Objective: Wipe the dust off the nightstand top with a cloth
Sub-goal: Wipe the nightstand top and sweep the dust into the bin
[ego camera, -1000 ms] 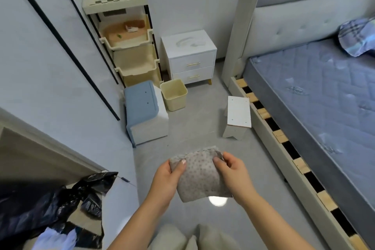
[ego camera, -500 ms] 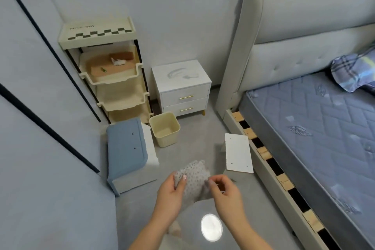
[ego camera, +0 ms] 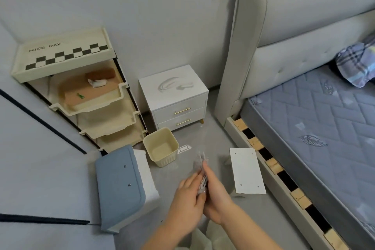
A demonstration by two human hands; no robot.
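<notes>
The bed (ego camera: 316, 128) is seen at three o'clock, its grey mattress on bare slats. The white nightstand (ego camera: 174, 97) stands at twelve o'clock against the wall, swirl marks visible in the dust on its top. A cream bin (ego camera: 161, 148) is set at eleven o'clock. At six o'clock the cloth (ego camera: 200, 165) is pressed between the left hand (ego camera: 186, 199) and right hand (ego camera: 216, 193), palms closed together on it, well apart from the nightstand.

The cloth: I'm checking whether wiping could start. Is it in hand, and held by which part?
Yes. The cloth is pressed between the left hand and right hand, gripped at its lower part; its upper end sticks out above the fingers.
</notes>
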